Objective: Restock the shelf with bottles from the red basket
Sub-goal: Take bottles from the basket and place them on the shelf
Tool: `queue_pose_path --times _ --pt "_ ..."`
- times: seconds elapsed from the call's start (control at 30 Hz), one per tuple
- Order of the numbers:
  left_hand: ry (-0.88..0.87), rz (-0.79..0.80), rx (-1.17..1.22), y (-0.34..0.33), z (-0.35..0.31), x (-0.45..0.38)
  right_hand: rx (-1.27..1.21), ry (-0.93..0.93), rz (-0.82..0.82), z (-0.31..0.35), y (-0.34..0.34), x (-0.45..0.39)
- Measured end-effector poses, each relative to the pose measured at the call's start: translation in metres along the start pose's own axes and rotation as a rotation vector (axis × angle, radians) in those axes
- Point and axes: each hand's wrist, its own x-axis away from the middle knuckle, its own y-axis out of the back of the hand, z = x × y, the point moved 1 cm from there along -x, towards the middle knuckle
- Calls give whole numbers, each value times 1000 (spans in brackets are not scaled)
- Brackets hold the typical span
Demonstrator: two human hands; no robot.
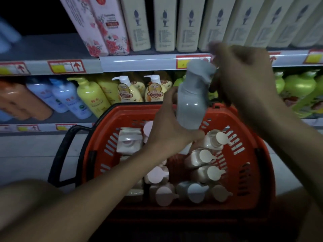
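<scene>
My left hand [172, 126] is clamped on the grey bottle [192, 100], held above the red basket [248, 154]; my right hand [244, 74] pinches its cap, close to the shelf [139, 62] edge.

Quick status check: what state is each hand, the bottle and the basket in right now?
Left hand: gripping the grey bottle's lower body.
Right hand: at the bottle's top.
Grey bottle: upright, lifted above the basket.
Red basket: holding more bottles, handle down.

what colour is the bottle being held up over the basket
Grey-blue, cap and body alike; the bottle shows in the head view, gripped by the left hand.
</scene>
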Motion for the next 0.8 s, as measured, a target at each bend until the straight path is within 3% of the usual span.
queue_pose_path --times 0.07,0.17,0.27,0.43,0.5,0.63,0.8 --pt "93 8 123 6 -1 -8 -156 -65 69 2 -1 -1" --pt "198 14 372 23 -12 -19 -129 -74 108 -11 -4 2" --pt "212 84 617 49 -24 -28 -185 -212 287 -24 -18 15" --pt "219 85 805 82 -35 -37 -353 -117 395 -26 -38 43" --pt "204 78 792 89 -36 -37 -434 -131 402 -29 -46 48" --pt "164 73 522 90 -42 -37 -613 -230 313 -40 -55 50" --pt "54 -55 275 92 -42 -28 -670 -214 243 -39 -54 35"
